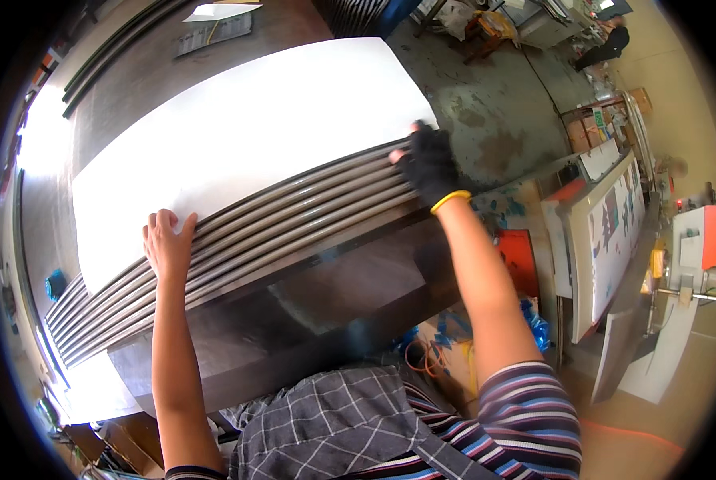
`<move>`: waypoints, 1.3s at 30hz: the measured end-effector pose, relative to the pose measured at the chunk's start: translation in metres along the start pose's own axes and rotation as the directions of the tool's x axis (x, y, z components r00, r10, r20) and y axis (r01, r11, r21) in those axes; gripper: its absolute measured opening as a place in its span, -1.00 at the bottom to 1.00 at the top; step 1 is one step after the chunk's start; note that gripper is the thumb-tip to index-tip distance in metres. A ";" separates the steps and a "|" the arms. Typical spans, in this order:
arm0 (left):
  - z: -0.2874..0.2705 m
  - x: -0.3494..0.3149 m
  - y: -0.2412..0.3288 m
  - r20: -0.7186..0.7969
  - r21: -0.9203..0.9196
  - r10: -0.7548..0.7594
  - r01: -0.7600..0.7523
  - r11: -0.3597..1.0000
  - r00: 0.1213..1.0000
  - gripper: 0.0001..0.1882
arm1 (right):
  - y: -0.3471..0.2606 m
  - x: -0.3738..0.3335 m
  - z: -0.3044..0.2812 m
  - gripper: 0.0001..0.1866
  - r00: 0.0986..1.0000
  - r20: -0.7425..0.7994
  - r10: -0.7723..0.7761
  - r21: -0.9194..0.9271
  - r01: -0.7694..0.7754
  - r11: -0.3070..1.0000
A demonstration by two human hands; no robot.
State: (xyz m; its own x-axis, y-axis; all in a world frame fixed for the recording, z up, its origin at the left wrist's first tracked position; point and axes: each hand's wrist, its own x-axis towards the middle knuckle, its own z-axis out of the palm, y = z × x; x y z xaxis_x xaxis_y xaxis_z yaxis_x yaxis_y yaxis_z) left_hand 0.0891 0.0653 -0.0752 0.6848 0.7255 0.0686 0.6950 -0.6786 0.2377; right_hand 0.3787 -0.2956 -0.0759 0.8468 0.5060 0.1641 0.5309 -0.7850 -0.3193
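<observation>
A row of several long grey metal tubes (310,202) lies side by side, slanting across the bench. On its far side lies a large white sheet (254,112). My bare left hand (168,246) reaches over the tubes left of the middle, its fingers curled at the row's far edge. My right hand (430,164) wears a black fingerless glove with a yellow cuff. It is at the tubes' right ends, near the sheet's corner. Thumb and one fingertip show apart there, but blur and the glove hide the grip.
A dark metal plate (334,296) lies along the near side of the tubes. Other dark bars (126,48) lie at the far left, and a blue roundish thing (55,285) sits by the tubes' left ends. A board-topped cart (606,240) stands at right; a person (606,44) is far off.
</observation>
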 end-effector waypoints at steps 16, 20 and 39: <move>0.018 -0.207 0.024 -0.018 -0.317 0.359 -0.346 0.883 0.933 -0.65 | 0.031 -0.150 -0.019 -0.76 0.839 0.000 0.544 0.419 -0.494 0.762; 0.018 -0.208 0.028 -0.010 -0.321 0.348 -0.333 0.887 0.937 -0.65 | 0.034 -0.164 -0.013 -0.77 0.805 -0.054 0.591 0.637 -0.428 0.641; -0.105 -0.157 -0.204 -0.172 -0.028 0.142 -0.149 0.988 0.975 -0.56 | 0.043 -0.187 -0.115 -0.84 0.916 -0.286 0.281 0.855 0.112 0.506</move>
State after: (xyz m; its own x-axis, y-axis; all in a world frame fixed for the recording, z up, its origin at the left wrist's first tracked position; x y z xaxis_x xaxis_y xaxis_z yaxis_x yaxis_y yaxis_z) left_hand -0.1827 0.1019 -0.0328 0.7288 0.6305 0.2670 0.5786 -0.7756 0.2522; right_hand 0.2475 -0.4653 -0.0127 0.9344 0.1402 0.3274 0.3352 -0.0352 -0.9415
